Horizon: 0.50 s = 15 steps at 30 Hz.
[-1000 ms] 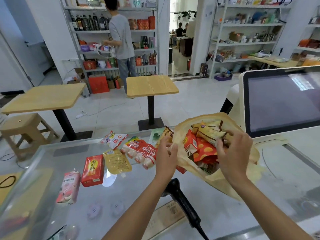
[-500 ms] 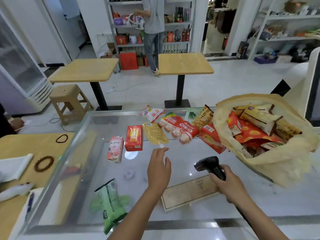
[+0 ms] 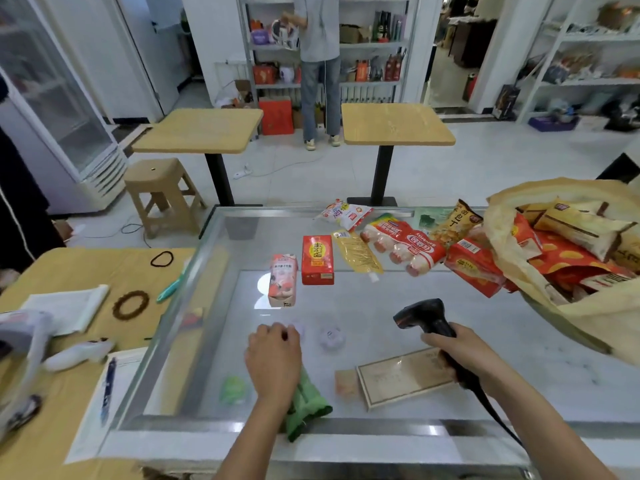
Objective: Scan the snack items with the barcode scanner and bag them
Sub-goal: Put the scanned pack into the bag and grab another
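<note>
The barcode scanner (image 3: 420, 318) is held in the right hand (image 3: 460, 355), right of centre in the lower frame. The fingers are clamped round its handle and the head is aimed toward the upper left over the glass worktop (image 3: 346, 306). The left hand (image 3: 273, 362) is laid over the far end of a green snack packet (image 3: 306, 400) at lower centre. Its fingers are bent downward, but it cannot be told whether the packet is pinched or only covered. The packet lies close to the worktop's front rim and could be pushed over it if dragged rather than lifted. No barcode is seen on it; if the code faces down, the read may be missed and the packet bagged unscanned. The scanner cable (image 3: 495, 414) trails off the front edge and may be snagged when the scanner is swung. The tan bag (image 3: 512, 271) at the right edge lies open and heaped. A red box (image 3: 474, 266) sits at its mouth, and contents could be spilled when more is pushed in. Loose goods, presumably unscanned, are ranged across mid-frame: pink drink carton (image 3: 283, 280), red carton (image 3: 317, 259), yellow pouch (image 3: 356, 251), sausage pack (image 3: 403, 247). The sausage pack lies just beside the red box, so scanned and unscanned stock could be confused. Reading may be hindered by glare on the glass.
</note>
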Tool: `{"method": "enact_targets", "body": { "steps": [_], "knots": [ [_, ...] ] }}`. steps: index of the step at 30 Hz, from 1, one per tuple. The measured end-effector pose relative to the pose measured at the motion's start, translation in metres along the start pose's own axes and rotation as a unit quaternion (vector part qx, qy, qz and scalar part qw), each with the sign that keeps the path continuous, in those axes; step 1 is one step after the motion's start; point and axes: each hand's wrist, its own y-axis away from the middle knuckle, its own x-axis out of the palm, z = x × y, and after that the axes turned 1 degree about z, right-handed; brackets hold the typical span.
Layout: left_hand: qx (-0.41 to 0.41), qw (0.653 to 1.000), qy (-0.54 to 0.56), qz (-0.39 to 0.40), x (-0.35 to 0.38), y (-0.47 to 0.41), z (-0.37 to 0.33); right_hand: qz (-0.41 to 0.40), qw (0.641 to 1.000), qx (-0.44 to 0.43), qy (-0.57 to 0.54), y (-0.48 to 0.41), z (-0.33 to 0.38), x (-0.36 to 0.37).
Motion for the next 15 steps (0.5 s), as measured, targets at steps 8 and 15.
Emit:
{"method": "enact_targets", "body": {
  "steps": [8, 15],
  "knots": [
    [-0.101, 0.986, 0.125, 0.040, 0.045, 0.000, -0.089, -0.010, 1.000, 0.003, -0.022, 0.002, 0.003, 0.010],
    [0.004, 0.961, 0.274, 0.025, 0.049, 0.006, -0.093, -0.041, 0.998, 0.003, -0.045, 0.001, -0.004, -0.013]
  ]
}}
